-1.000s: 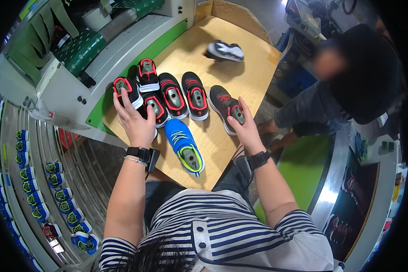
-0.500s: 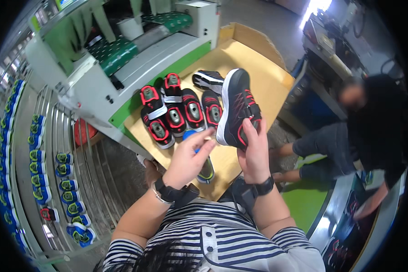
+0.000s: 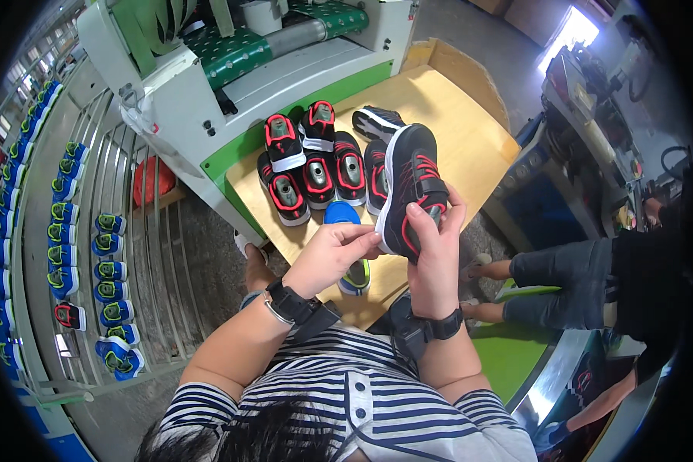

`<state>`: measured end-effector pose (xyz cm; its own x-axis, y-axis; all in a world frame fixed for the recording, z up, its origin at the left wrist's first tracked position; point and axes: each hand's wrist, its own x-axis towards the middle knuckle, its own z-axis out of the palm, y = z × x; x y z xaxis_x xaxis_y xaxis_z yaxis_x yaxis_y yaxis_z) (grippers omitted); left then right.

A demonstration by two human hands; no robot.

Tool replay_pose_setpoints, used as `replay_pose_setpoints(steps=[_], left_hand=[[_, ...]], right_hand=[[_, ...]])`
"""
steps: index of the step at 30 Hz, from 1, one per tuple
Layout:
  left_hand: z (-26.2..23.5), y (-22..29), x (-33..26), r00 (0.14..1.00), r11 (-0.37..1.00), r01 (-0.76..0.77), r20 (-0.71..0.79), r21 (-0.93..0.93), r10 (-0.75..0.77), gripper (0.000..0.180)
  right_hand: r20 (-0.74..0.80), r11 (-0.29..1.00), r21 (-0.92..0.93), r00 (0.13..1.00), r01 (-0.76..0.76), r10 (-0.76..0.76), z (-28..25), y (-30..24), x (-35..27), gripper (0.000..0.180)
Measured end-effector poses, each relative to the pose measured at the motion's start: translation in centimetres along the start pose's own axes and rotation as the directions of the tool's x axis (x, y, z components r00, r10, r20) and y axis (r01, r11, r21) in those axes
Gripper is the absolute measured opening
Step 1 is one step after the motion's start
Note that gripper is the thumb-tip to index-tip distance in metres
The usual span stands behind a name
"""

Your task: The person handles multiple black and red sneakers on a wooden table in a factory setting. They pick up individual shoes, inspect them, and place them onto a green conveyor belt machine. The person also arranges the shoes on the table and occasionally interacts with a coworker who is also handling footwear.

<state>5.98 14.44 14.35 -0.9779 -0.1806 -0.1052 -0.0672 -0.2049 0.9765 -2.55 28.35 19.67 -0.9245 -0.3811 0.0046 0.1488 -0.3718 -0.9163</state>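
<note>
A black sneaker (image 3: 413, 181) with red laces and a white sole is tilted up in my right hand (image 3: 436, 250). My right fingers wrap its heel, with the thumb inside the collar. At the white sole edge near the heel, my left hand (image 3: 329, 258) has thumb and finger pinched together; anything between the tips is too small to make out. Beneath that hand lies a blue sneaker (image 3: 344, 212) with yellow-green trim, partly covered. Just beyond, several black-and-red sneakers (image 3: 318, 177) stand grouped on the wooden table (image 3: 458, 108), and another sneaker (image 3: 376, 122) lies on its side.
A machine with a green dotted belt (image 3: 242, 58) stands at the table's far left edge. On the left, a metal rack (image 3: 165, 285) carries rows of blue sneakers (image 3: 114, 269). To the right, a person in dark clothes (image 3: 624, 277) stands by a green surface (image 3: 508, 358).
My left hand has moved right, from beside the sneaker to its sole edge, and its fingers have come together. The right hand still holds the sneaker. The whole view has shifted slightly.
</note>
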Motion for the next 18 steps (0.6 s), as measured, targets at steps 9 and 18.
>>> replay_pose_setpoints(steps=[9,18], left_hand=[[-0.4,0.4,0.2,0.997,0.997,0.069,0.029,-0.040,-0.068,0.026],[0.4,0.9,0.5,0.993,0.993,0.117,0.000,0.005,-0.117,0.028]], right_hand=[[0.031,1.000,-0.017,1.000,0.002,-0.002,-0.3,0.0,0.0,0.063],[-0.002,0.959,-0.244,0.989,0.143,-0.148,0.5,0.9,-1.5,0.067]])
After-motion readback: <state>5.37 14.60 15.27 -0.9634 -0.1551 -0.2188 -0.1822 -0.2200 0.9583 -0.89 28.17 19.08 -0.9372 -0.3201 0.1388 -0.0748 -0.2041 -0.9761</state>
